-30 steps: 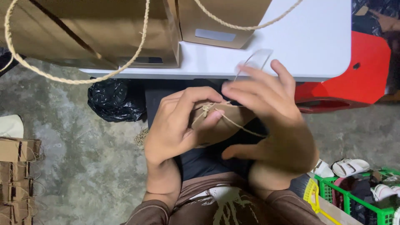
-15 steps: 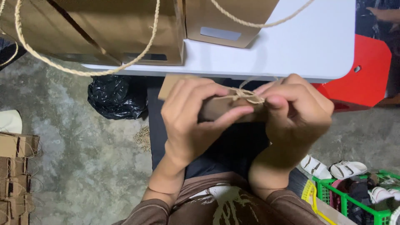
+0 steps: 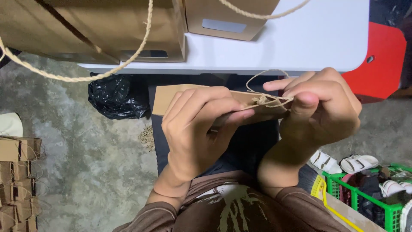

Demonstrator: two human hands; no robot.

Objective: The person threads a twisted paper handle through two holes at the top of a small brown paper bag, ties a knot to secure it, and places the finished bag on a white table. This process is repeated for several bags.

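- Grey concrete floor [image 3: 86, 172] fills the room below.
- White table [image 3: 309, 38] at twelve o'clock carries brown paper bags [image 3: 94, 25].
- Left hand [image 3: 193, 133] grips the folded brown paper piece [image 3: 167, 96], fingers closed around it.
- Right hand [image 3: 322, 107] pinches the thin twine knot [image 3: 264, 101] at centre.

It looks like a makeshift home packing workshop: a bare, stained concrete floor [image 3: 86, 172], a white bench [image 3: 300, 43] carrying brown paper bags [image 3: 86, 30] with rope handles, folded bags stacked on the floor [image 3: 17, 180], sandals [image 3: 343, 162] and a green crate [image 3: 373, 202] nearby.
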